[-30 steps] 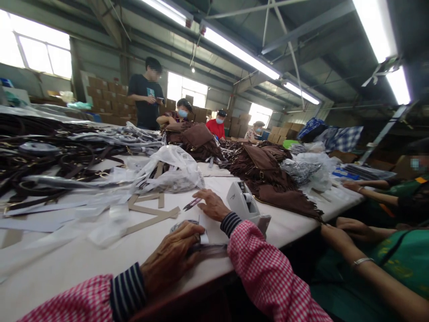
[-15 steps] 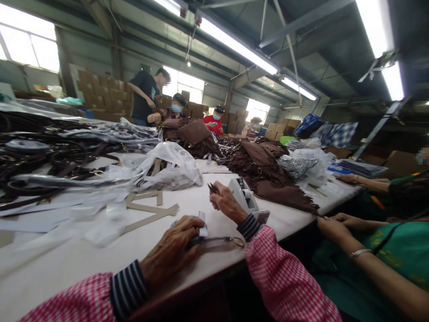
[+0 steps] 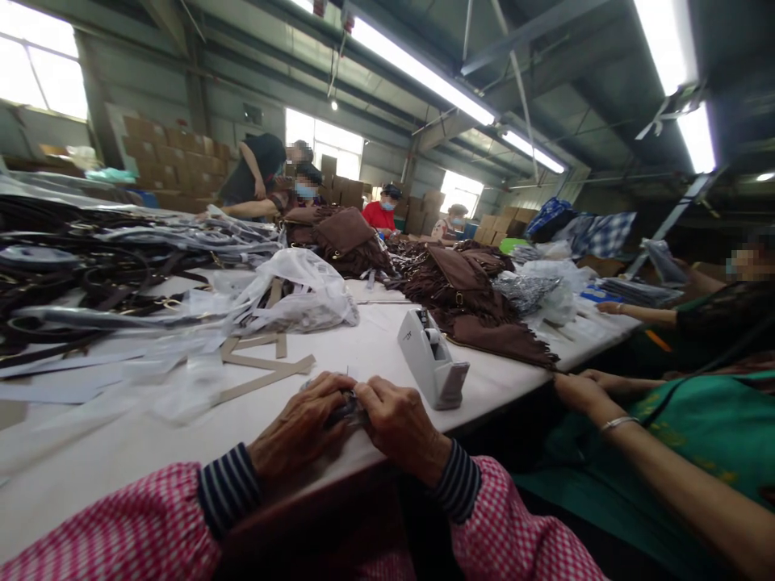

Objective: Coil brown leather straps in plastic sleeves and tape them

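My left hand (image 3: 306, 424) and my right hand (image 3: 400, 420) meet near the front edge of the white table (image 3: 363, 331). Both have their fingers closed around a small wrapped strap bundle (image 3: 346, 410), mostly hidden under the fingers. Whether my right hand also holds the dark pointed tool cannot be seen. Just beyond my right hand stands a grey-white tape dispenser (image 3: 431, 359). Beige strips (image 3: 266, 379) lie past my left hand, beside clear plastic wrapping (image 3: 182, 387).
Dark straps (image 3: 78, 274) are heaped at the left. A white plastic bag (image 3: 308, 290) lies mid-table, brown fringed bags (image 3: 454, 298) behind the dispenser. A person in green (image 3: 684, 436) works close at the right, hands at a fringed bag. Several people are across the table.
My right hand has come down and left from beside the dispenser to meet my left hand. The white card piece and the metal ring seen earlier are now hidden. The view has shifted slightly.
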Available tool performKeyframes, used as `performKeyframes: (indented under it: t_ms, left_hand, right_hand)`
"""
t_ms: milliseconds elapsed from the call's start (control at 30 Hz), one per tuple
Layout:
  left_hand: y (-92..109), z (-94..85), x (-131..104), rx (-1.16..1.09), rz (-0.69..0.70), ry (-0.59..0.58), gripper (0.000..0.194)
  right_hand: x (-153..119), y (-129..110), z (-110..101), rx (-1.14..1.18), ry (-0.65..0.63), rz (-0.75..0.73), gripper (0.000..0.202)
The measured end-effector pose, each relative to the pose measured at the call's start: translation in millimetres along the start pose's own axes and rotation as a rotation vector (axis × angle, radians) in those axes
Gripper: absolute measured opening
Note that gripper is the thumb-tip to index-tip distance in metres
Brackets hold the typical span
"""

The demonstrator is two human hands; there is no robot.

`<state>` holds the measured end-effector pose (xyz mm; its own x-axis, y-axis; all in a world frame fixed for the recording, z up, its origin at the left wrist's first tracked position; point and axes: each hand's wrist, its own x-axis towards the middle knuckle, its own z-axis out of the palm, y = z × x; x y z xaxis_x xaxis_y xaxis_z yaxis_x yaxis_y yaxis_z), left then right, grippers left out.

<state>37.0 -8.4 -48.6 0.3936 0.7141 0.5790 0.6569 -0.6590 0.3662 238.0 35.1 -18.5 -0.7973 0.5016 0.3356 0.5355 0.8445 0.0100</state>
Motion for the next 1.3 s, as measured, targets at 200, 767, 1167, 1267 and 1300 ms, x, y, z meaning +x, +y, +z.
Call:
performKeyframes:
  t_ms: [200,767,1167,1267,1300]
  left_hand:
    - [3,-4.7,0,-0.03,-0.034,-0.012,0.017]
    - [9,-13.9,9,-0.135,-0.241,0.049,0.008]
    - [6,-21.9,11,-0.325,-0.318,0.008,0.008]
    - [6,-22.3,11,-0.347,-0.335,0.013,0.009]
    - [7,-22.8,12,-0.35,-0.342,0.02,0.01]
  right_hand:
    - [4,6,9,0.119,0.07,0.031,0.027]
    - [5,30,-20,1.539,-0.026,0.498,0.049]
    - [10,24,-20,1.211,-0.077,0.509,0.049]
    - [13,30,-17,1.285,-0.069,0.547,0.055]
    - [15,32,-17,1.306,-0.065,0.544,0.054]
